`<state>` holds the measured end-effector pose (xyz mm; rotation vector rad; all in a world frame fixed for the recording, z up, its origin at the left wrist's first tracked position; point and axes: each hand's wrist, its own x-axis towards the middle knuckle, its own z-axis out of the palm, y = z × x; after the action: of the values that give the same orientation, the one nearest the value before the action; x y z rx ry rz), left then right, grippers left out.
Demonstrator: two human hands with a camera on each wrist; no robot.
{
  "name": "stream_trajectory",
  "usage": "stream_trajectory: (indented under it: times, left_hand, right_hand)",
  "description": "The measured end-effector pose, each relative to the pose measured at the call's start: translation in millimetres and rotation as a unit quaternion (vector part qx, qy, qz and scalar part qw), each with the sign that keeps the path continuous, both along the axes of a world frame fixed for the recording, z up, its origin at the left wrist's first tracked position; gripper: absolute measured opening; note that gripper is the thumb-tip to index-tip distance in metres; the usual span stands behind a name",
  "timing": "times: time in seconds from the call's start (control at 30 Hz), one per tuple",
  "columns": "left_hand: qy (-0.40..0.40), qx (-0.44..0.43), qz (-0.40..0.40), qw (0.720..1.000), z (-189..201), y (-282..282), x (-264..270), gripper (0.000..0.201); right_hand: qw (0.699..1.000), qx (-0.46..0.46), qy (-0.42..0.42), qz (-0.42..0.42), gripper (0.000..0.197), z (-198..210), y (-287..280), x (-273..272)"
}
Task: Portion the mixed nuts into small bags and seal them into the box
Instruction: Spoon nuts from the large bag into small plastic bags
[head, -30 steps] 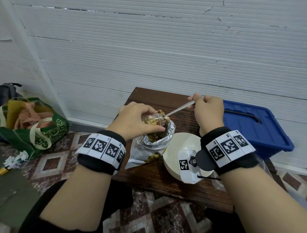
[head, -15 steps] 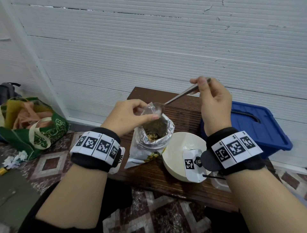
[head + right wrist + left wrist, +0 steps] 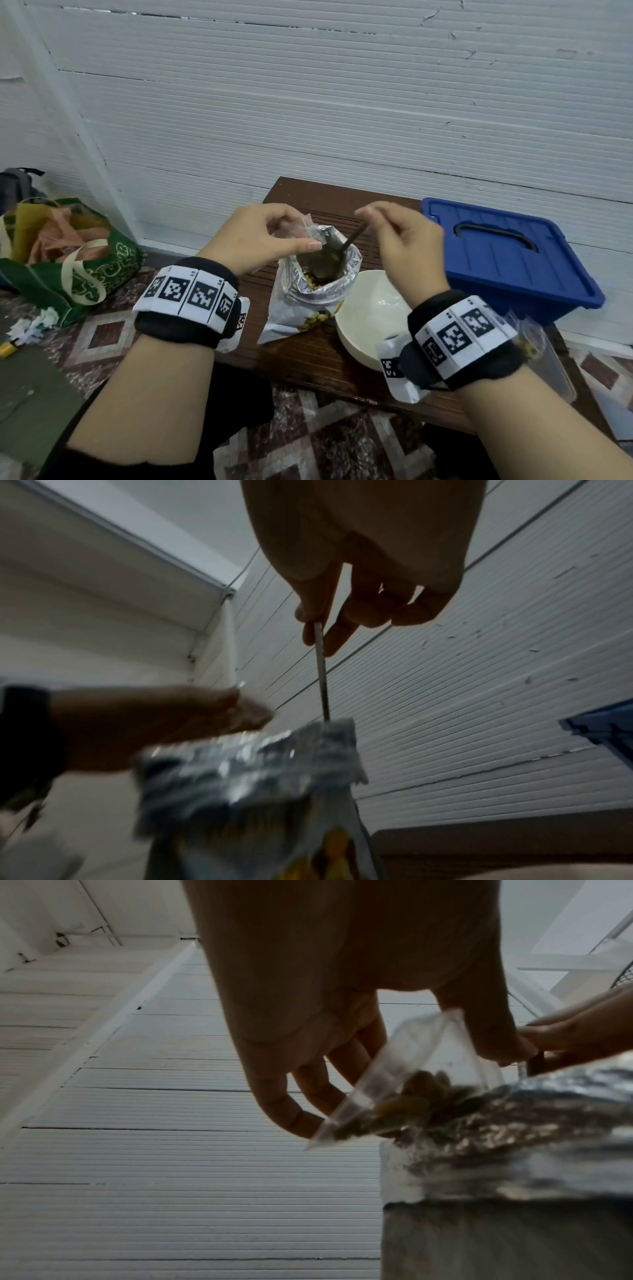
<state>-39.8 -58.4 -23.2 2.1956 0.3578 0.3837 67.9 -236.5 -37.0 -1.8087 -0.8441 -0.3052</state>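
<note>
Left hand (image 3: 255,240) pinches small bag (image 3: 404,1080); right hand (image 3: 404,240) pinches spoon (image 3: 322,674).

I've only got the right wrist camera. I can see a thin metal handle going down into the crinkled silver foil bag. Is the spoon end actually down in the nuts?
Observer: Yes. In the head view the metal spoon has its bowl deep inside the silver foil nut bag, down at the nuts.
Operator: What is the left hand holding?
Observer: The left hand pinches a small clear plastic bag above the foil bag's mouth. The left wrist view shows a few nuts in it.
Operator: Is the box open?
Observer: No. The blue plastic box has its lid on. It sits to the right of the white bowl.
</note>
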Motion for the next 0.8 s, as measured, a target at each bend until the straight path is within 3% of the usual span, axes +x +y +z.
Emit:
stream_trajectory:
  times: [0.17,0.27,0.37,0.47,0.6,0.8]
  left_hand:
    - [0.027,0.027,0.012,0.999,-0.9,1.7,1.5,0.037]
    - [0.035,0.026,0.01,0.999,-0.8,2.4,2.1,0.037]
    - [0.037,0.015,0.015,0.999,1.0,2.9,1.3,0.035]
    - [0.04,0.011,0.014,0.999,1.4,2.3,1.3,0.034]
    - [0.043,0.007,0.01,0.999,1.8,0.3,1.8,0.036]
    - [0.044,0.0,0.002,0.999,4.1,-3.1,0.7,0.042]
  right_hand:
    - [0.972,-0.147,-0.182,0.015,0.032,-24.5,9.3,-8.7]
    - [0.955,-0.194,-0.225,0.014,0.034,-26.8,11.6,-16.2]
    - [0.962,-0.223,-0.156,0.015,0.021,-23.5,9.2,-13.6]
    - [0.969,-0.23,-0.091,0.007,0.021,-18.7,5.9,-9.4]
    - [0.99,-0.141,0.01,-0.003,0.022,-19.9,4.6,-3.6]
    - [0.988,-0.066,0.134,-0.044,0.027,-13.9,4.4,-4.1]
